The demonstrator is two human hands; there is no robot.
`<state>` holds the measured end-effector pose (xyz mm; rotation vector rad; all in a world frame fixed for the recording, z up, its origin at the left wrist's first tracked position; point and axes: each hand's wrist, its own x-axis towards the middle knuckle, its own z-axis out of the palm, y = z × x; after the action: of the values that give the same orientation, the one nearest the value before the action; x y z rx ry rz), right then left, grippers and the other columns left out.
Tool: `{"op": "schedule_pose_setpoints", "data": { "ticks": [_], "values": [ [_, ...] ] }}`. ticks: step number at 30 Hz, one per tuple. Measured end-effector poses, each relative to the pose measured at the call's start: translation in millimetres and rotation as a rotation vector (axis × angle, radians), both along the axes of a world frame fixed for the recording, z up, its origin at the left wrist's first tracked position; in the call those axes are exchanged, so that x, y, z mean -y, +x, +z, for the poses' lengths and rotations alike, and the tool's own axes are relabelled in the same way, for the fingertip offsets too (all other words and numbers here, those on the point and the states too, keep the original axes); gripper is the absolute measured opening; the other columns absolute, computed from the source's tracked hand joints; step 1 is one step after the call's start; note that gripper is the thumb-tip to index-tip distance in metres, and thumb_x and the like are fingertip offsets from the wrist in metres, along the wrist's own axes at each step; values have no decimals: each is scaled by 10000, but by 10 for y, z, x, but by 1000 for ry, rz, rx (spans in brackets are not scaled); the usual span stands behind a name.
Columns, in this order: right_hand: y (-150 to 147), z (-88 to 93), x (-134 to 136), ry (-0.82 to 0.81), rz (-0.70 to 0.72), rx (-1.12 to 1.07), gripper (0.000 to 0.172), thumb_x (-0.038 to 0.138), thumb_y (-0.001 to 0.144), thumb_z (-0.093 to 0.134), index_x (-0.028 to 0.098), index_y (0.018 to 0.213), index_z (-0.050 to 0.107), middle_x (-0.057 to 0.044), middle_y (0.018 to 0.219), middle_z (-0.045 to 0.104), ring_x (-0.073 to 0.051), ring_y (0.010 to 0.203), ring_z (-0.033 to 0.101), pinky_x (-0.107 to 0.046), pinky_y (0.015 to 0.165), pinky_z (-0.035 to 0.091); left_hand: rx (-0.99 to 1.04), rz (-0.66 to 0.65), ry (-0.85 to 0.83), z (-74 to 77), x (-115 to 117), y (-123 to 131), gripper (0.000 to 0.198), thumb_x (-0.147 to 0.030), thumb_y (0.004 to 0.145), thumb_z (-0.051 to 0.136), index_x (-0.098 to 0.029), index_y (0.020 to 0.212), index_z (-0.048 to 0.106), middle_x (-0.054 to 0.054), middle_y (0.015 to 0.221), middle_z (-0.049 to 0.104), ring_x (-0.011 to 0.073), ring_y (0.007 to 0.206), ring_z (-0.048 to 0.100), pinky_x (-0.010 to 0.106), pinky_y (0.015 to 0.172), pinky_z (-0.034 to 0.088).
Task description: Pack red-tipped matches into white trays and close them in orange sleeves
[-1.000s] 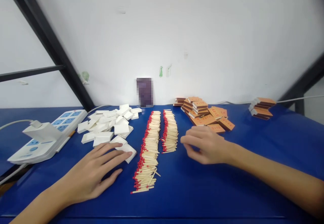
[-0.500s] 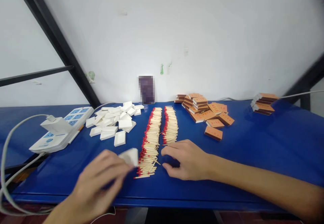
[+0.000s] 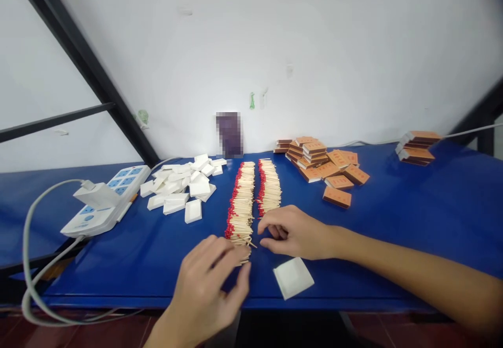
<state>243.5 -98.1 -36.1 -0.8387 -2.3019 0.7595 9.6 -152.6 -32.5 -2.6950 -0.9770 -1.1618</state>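
Two long rows of red-headed matches lie on the blue table, a left row and a shorter right row. My left hand is at the near end of the left row, its fingertips over or touching the matches. A gap shows between its thumb and fingers, and nothing is visible in them. Curled loosely beside the near end of the right row, my right hand is empty, thumb and forefinger apart. Just below it, an empty white matchbox tray rests near the table's front edge.
White matchbox trays are heaped at left, beside a power strip with a white plug and cable. Orange matchbox sleeves are piled right of the matches. More matchboxes are stacked far right. A blurred dark rectangle leans against the wall.
My left hand has let go of the white tray, which now lies on the table below my right hand. The left hand has moved right to the near end of the left match row.
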Motion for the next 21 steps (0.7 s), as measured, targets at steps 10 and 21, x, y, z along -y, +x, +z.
{"op": "schedule_pose_setpoints", "data": {
  "ticks": [10,21],
  "values": [
    [-36,104,-80,-71,101,98,217,357,823,733,173,820,617,96,556,424,-58,476,389,-202,500,303,-157,151,-111,-112,-52,-161,128,-323,954,614,-198,958,591,32,854,563,186,751,559,299,652,450],
    [-61,98,-29,-106,3,122,248,371,793,777,172,881,658,96,574,481,-59,506,450,-205,539,320,-147,143,-223,-130,-61,-194,135,-329,1001,539,-214,953,589,15,865,552,158,757,582,266,681,449]
  ]
}}
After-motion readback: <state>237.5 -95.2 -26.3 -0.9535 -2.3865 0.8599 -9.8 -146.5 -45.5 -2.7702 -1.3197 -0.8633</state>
